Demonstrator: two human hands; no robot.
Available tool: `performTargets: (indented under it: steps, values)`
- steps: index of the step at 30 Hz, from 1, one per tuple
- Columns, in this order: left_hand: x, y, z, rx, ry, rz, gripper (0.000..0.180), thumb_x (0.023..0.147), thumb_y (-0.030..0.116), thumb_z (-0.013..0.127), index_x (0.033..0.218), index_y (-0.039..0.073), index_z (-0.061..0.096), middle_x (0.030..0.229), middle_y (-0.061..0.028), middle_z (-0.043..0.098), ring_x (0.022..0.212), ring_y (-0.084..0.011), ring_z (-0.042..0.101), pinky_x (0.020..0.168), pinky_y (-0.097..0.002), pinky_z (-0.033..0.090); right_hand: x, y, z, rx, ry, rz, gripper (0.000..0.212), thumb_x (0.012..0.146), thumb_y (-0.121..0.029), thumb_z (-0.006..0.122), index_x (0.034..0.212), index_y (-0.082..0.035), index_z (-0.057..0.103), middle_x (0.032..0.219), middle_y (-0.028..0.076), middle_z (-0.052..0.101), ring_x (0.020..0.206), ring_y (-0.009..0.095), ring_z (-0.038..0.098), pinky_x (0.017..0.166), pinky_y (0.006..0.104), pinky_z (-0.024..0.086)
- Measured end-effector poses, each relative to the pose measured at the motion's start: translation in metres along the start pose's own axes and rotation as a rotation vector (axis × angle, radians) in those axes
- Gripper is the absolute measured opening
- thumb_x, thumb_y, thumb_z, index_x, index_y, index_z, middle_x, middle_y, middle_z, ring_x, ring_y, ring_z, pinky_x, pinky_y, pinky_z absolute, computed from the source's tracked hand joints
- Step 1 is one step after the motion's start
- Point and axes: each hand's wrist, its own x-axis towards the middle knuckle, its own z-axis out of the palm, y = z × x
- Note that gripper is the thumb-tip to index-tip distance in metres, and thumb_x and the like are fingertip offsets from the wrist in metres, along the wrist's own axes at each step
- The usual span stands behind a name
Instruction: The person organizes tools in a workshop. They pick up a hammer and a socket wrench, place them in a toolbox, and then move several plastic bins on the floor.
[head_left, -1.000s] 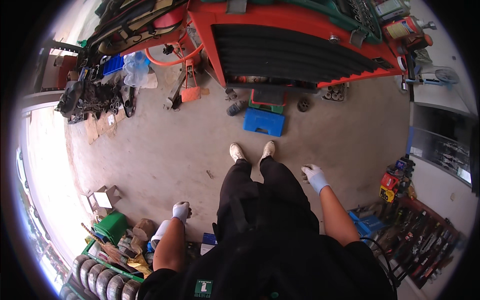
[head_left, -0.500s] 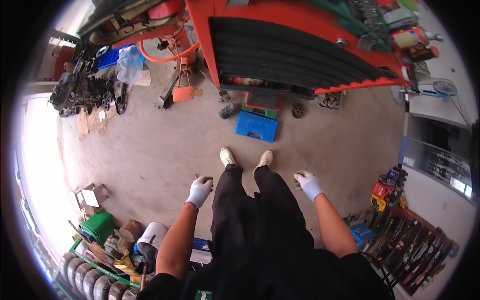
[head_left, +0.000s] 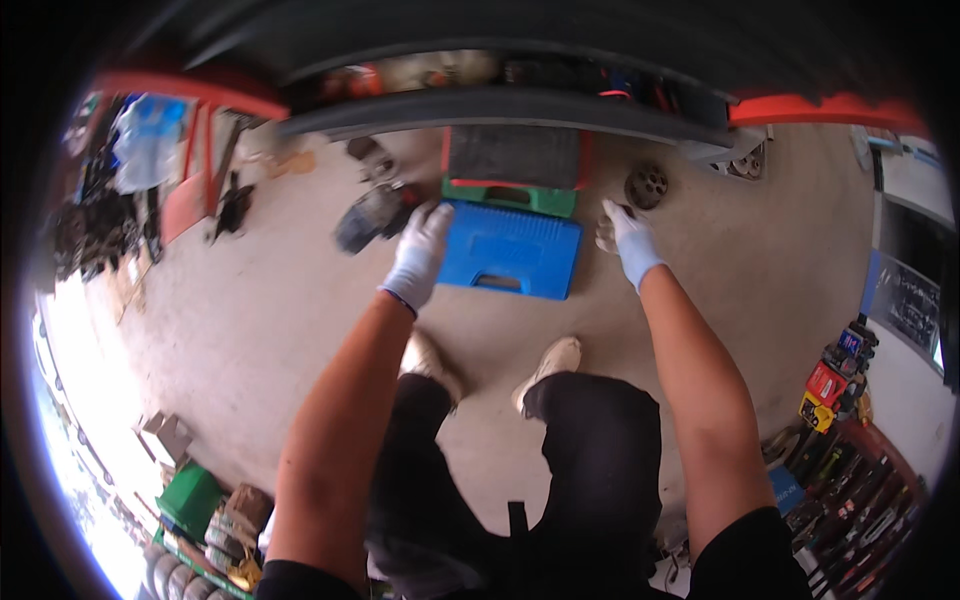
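Observation:
A blue plastic tool case [head_left: 508,250] lies flat on the floor in front of my feet, its handle cutout facing me. My left hand [head_left: 420,245], in a white glove, is at the case's left edge with its fingers stretched forward. Whether it touches the case I cannot tell. To the right of the case, apart from it, is my gloved right hand [head_left: 627,238], fingers spread and nothing in them. Behind the blue case lie a green case [head_left: 540,201] and a dark case with red edges [head_left: 515,157], partly overlapping.
A dark drawer front [head_left: 480,112] of the red tool cabinet hangs over the far cases. A round metal part with holes [head_left: 647,186] sits beyond my right hand. Left of the cases lies a dark power tool [head_left: 375,215]. A tool rack [head_left: 860,500] stands at right.
Both hands have reached forward from beside my thighs to either side of the blue case. My view has dropped closer to the floor and the cabinet, and my knees are more bent.

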Motion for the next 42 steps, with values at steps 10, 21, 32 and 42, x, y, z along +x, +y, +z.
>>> performTargets:
  steps: [10,21,32,42]
  values:
    - [0.236,-0.053,0.013,-0.796,-0.552,0.072,0.046,0.107,0.045,0.044,0.141,0.015,0.056,0.137,-0.0062,0.064,0.126,-0.0254,0.059,0.111,-0.0425,0.045,0.267,0.058,0.033,-0.408,0.034,-0.218,0.095,0.095,-0.078,0.033,0.146,0.001,0.048,0.140,0.031,0.055,0.132,0.044,0.052,0.108,0.0435,0.043]
    - [0.232,-0.063,0.003,-0.529,-0.242,-0.029,0.048,0.106,0.046,0.045,0.141,0.014,0.054,0.135,-0.0049,0.064,0.122,-0.0233,0.060,0.108,-0.0408,0.048,0.203,0.066,0.035,-0.048,-0.052,-0.095,0.085,0.098,-0.070,0.042,0.133,0.005,0.060,0.126,0.031,0.065,0.127,0.045,0.056,0.106,0.0421,0.043]
    - [0.211,-0.054,-0.003,-0.301,-0.304,-0.009,0.049,0.105,0.047,0.047,0.134,0.010,0.059,0.132,-0.0083,0.065,0.123,-0.0225,0.061,0.105,-0.0401,0.050,0.155,0.115,0.012,0.234,-0.215,0.029,0.080,0.096,-0.065,0.052,0.149,-0.005,0.047,0.146,0.020,0.053,0.137,0.034,0.048,0.110,0.0509,0.040]
    - [0.139,-0.064,0.081,0.117,-0.481,-0.097,0.067,0.102,0.057,0.051,0.146,0.007,0.051,0.136,-0.0063,0.062,0.127,-0.0232,0.055,0.109,-0.0372,0.041,0.072,0.242,-0.070,0.644,-0.178,0.262,0.055,0.105,-0.043,0.047,0.155,-0.019,0.040,0.161,0.001,0.039,0.150,0.031,0.031,0.114,0.0694,0.028]
